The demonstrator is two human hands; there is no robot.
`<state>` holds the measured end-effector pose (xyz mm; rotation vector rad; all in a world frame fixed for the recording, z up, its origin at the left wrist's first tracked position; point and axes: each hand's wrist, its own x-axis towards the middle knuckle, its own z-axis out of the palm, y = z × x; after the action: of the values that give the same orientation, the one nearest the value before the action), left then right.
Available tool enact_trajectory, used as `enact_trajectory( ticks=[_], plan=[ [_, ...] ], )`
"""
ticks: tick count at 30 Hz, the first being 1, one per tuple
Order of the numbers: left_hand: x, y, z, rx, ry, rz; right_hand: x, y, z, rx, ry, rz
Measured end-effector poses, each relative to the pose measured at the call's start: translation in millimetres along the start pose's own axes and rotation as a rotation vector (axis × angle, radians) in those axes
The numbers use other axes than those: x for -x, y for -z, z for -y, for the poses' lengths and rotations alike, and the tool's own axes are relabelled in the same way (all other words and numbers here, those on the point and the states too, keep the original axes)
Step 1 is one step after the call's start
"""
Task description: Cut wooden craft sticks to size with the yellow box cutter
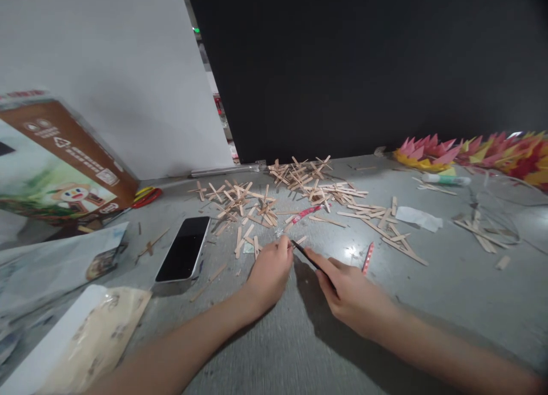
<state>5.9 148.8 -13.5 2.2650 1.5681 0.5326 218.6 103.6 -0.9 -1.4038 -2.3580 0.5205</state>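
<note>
In the middle of the table, my right hand (349,292) is wrapped round a slim black tool (314,262), perhaps a knife. Its thin tip points up and left and meets the fingertips of my left hand (270,272). Those left fingers are pinched together over something small that they mostly hide. Just beyond both hands lie a red printed wrapper strip (306,213) and a spread of wooden craft sticks (268,215), many joined into crossed shapes. A red patterned strip (367,258) rests near my right knuckles.
A smartphone (184,249) lies to the left, with scissors (146,197) and a printed box (64,161) behind it. Plastic packets (103,332) fill the near left. On the right are a glue stick (446,180), torn white paper (418,218) and folded paper flowers (428,153). Panels stand behind.
</note>
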Motion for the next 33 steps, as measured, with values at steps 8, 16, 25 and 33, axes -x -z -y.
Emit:
enact_trajectory(
  ticks=[8,16,25,33],
  plan=[
    [-3.6,-1.2,1.7,-0.069,0.006,0.052,3.5,-1.2,2.7,0.084,-0.032,0.01],
    [-4.9,0.1,4.5,-0.077,-0.061,0.067,0.1,2.8,5.1,-0.035,-0.032,-0.089],
    [-9.2,2.8,3.0,-0.199,-0.102,0.116,-6.4,-1.8,3.6,0.046,-0.093,0.036],
    [-7.7,0.6,0.4,-0.112,0.016,0.042,0.0,-3.8,3.5,0.061,-0.079,0.033]
  ],
)
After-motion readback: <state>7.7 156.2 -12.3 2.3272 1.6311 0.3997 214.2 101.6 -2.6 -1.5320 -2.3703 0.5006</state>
